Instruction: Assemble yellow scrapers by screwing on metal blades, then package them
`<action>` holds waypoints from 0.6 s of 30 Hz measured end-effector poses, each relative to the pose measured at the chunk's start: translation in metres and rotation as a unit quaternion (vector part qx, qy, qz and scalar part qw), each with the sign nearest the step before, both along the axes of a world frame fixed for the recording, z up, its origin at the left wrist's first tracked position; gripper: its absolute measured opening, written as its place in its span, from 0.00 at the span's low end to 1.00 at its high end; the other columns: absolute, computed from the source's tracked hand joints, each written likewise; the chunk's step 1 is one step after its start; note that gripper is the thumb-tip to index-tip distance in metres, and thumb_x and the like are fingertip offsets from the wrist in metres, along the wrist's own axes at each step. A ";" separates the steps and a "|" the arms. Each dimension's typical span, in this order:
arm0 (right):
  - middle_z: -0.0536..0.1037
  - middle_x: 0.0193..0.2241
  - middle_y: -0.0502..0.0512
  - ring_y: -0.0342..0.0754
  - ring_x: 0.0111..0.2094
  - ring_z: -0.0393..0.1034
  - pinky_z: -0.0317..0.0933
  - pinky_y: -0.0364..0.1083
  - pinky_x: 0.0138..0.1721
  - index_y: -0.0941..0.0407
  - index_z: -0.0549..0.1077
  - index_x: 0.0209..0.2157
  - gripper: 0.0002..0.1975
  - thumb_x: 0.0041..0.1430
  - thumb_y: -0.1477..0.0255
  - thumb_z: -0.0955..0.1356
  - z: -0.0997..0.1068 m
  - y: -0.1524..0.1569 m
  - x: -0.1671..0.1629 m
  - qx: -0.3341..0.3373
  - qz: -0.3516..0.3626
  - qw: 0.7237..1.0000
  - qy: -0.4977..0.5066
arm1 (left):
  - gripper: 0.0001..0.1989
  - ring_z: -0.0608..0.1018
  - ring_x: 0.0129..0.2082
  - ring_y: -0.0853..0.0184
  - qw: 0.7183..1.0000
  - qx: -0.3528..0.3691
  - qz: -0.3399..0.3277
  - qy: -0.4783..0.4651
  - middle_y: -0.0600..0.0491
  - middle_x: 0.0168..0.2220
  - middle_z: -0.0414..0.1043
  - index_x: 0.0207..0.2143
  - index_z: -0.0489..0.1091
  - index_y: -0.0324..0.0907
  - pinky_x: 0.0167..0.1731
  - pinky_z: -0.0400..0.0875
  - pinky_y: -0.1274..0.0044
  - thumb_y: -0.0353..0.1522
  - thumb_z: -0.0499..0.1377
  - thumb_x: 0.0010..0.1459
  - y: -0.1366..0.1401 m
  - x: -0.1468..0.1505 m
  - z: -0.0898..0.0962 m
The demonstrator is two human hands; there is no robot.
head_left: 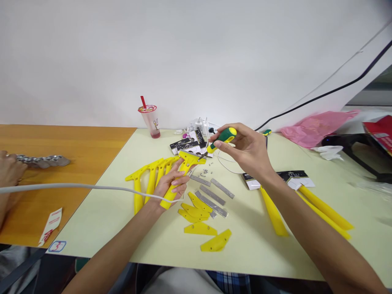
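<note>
My left hand (pixel 172 184) is wrapped round the handle of a yellow scraper (pixel 185 165), its wide head tilted up and away from me. My right hand (pixel 249 149) grips a green and yellow screwdriver (pixel 226 138), whose tip meets the scraper head near its right end. Beyond my left hand, several yellow scraper handles (pixel 150 183) lie in a row. Close by on the table are small screws (pixel 203 173), flat metal blades (pixel 212 194) and yellow blade covers (pixel 200 228) with two holes each.
Black and white header cards (pixel 186 145) lie behind the scraper. Packed yellow scrapers (pixel 326 208) rest at right. A cup (pixel 151 122) with a red straw stands at the back. A white cable (pixel 92 186) crosses in front. A co-worker's hand (pixel 10 169) is at the left table.
</note>
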State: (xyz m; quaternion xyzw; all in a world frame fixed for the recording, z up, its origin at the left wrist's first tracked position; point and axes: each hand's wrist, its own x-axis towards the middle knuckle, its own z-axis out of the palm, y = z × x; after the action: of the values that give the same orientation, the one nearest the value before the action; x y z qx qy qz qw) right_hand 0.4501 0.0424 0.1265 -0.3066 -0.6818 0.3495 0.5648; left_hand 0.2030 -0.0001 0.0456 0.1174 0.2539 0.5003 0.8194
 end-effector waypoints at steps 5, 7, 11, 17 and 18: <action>0.87 0.42 0.56 0.57 0.47 0.84 0.82 0.59 0.51 0.50 0.81 0.47 0.22 0.57 0.54 0.83 -0.001 0.000 0.000 -0.006 -0.005 1.000 -0.006 | 0.27 0.60 0.15 0.78 0.999 0.029 -0.031 0.006 0.64 0.23 0.55 0.63 0.70 0.49 0.15 0.54 0.88 0.20 0.62 0.66 0.002 -0.005 -0.009; 0.86 0.43 0.56 0.57 0.47 0.84 0.82 0.59 0.50 0.50 0.81 0.47 0.23 0.56 0.52 0.83 -0.001 0.000 0.000 -0.006 -0.006 1.000 -0.009 | 0.26 0.60 0.15 0.78 0.999 0.037 -0.031 0.007 0.64 0.23 0.56 0.62 0.70 0.49 0.15 0.54 0.88 0.20 0.62 0.66 0.003 -0.007 -0.012; 0.86 0.43 0.56 0.57 0.47 0.84 0.83 0.58 0.48 0.49 0.81 0.47 0.22 0.57 0.53 0.83 -0.001 -0.003 -0.002 -0.003 0.001 1.000 -0.010 | 0.28 0.60 0.15 0.78 0.999 0.040 -0.031 0.008 0.64 0.23 0.56 0.63 0.70 0.51 0.16 0.54 0.88 0.21 0.64 0.65 0.004 -0.007 -0.017; 0.85 0.46 0.56 0.57 0.49 0.83 0.83 0.55 0.47 0.48 0.81 0.50 0.21 0.60 0.55 0.81 -0.001 -0.012 -0.002 0.013 0.027 0.998 -0.049 | 0.25 0.61 0.13 0.77 0.997 0.039 -0.064 0.024 0.65 0.21 0.54 0.62 0.70 0.55 0.14 0.51 0.85 0.25 0.66 0.66 0.004 -0.010 -0.018; 0.85 0.47 0.56 0.57 0.50 0.83 0.82 0.55 0.48 0.48 0.81 0.51 0.21 0.61 0.55 0.81 -0.001 -0.013 -0.002 0.018 0.031 0.998 -0.058 | 0.26 0.61 0.13 0.77 0.997 0.039 -0.065 0.021 0.65 0.21 0.54 0.62 0.70 0.55 0.14 0.51 0.85 0.25 0.66 0.66 0.003 -0.010 -0.017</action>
State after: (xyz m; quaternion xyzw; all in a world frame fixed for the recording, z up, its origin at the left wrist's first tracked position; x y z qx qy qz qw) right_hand 0.4484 0.0289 0.1259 -0.2950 -0.7286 0.3363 0.5188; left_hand 0.1929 0.0034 0.0285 0.1762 0.2436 0.4532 0.8392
